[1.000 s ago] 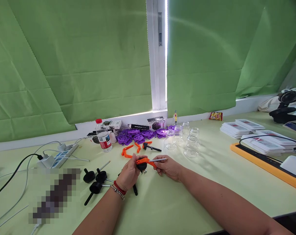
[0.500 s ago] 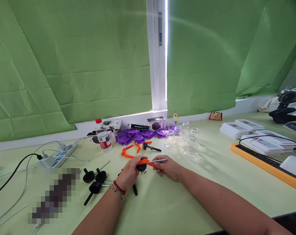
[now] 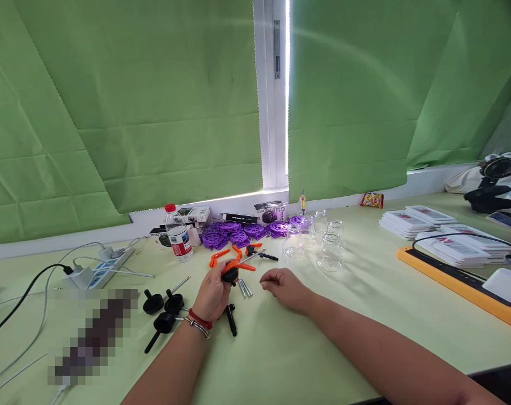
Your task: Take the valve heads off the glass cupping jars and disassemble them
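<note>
My left hand [image 3: 214,293] is closed around a black round knob [image 3: 230,275] with an orange forked plastic piece [image 3: 246,266] joined or held against it. A thin metal rod [image 3: 252,257] sticks out past the orange piece to the upper right. To the right, my right hand [image 3: 287,288] rests low over the table, apart from these parts. Its fingertips are pinched together, and anything between them is hidden. Several silver screws [image 3: 245,288] lie on the table between the hands. Behind the left hand are loose orange plastic pieces [image 3: 217,257] and a black jointed part [image 3: 264,255].
Black knobs with rods [image 3: 164,323] and a black handle [image 3: 231,320] lie near my left arm. Further back stand a water bottle [image 3: 180,239], purple plastic parts [image 3: 241,238] and glass jars [image 3: 330,254]. White card stacks [image 3: 453,253] and an orange-edged board [image 3: 462,289] are right.
My left hand has moved slightly left and up with the orange piece and knob. My right hand has let go of the orange piece and drawn apart; the screws now show between the hands.
</note>
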A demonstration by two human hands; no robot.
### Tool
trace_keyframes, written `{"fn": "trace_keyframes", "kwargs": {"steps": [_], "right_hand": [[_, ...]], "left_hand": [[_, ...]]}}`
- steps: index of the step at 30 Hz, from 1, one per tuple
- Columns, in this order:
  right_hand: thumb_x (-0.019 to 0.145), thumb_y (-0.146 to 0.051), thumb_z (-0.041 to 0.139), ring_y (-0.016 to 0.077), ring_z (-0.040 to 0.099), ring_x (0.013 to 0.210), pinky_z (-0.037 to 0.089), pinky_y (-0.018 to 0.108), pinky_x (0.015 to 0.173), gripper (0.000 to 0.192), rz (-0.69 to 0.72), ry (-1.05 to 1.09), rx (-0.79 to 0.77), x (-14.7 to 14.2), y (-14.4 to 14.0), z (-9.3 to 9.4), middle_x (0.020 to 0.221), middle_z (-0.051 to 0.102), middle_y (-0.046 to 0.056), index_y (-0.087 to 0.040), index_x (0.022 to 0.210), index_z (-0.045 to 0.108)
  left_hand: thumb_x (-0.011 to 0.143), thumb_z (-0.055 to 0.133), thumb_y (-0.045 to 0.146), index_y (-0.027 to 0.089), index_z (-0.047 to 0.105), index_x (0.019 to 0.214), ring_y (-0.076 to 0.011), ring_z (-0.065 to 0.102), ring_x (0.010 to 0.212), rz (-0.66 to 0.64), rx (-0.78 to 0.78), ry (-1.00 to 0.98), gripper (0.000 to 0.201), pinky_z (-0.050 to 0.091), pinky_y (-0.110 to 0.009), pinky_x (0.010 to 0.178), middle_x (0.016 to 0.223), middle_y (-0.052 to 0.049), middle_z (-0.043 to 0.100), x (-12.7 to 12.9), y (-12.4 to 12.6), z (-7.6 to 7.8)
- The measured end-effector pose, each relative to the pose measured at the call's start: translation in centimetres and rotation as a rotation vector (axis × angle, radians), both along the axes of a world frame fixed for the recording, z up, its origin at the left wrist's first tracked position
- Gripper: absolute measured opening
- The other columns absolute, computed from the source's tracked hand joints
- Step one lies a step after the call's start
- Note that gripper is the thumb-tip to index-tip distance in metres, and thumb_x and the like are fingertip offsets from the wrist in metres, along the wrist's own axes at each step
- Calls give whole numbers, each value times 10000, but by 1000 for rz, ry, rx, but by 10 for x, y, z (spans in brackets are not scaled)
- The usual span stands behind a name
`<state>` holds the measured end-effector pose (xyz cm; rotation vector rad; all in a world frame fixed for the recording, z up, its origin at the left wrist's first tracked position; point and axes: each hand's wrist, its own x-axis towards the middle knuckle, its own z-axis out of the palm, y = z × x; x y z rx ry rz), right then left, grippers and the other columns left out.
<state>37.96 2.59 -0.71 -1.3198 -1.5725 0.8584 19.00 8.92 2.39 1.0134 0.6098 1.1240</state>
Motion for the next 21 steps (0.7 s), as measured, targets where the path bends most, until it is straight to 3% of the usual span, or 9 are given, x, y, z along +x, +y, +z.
{"fn": "trace_keyframes", "kwargs": {"steps": [3,7,13,21], "right_hand": [[821,-157,515,178,561,852,437,310,777,188,59,-430,274,-11,-3,1,934,664,65,-180,908,681],[854,-104,443,191,536,886,428,309,790,263,146,-779,355,-23,0,-4,983,656,83,-179,945,678],[879,-103,403,173,536,843,421,279,776,262,130,-900,339,-19,4,-12,949,641,94,-147,855,660],[849,-82,422,174,537,808,409,279,751,220,135,-1035,279,-20,-2,-3,883,620,94,-135,830,635]], "left_hand": [[753,607,359,117,662,844,-129,524,624,107,-33,-75,264,424,-279,623,735,-35,613,-1,7,-1],[729,620,333,117,634,784,-119,522,589,162,-64,-120,223,419,-275,589,714,-25,612,0,10,-3],[730,618,339,107,639,821,-123,523,608,142,-71,-106,250,418,-277,592,714,-30,607,0,8,-3],[719,637,349,116,658,839,-125,513,647,128,-82,-78,263,413,-274,596,764,-43,604,0,8,-4]]}}
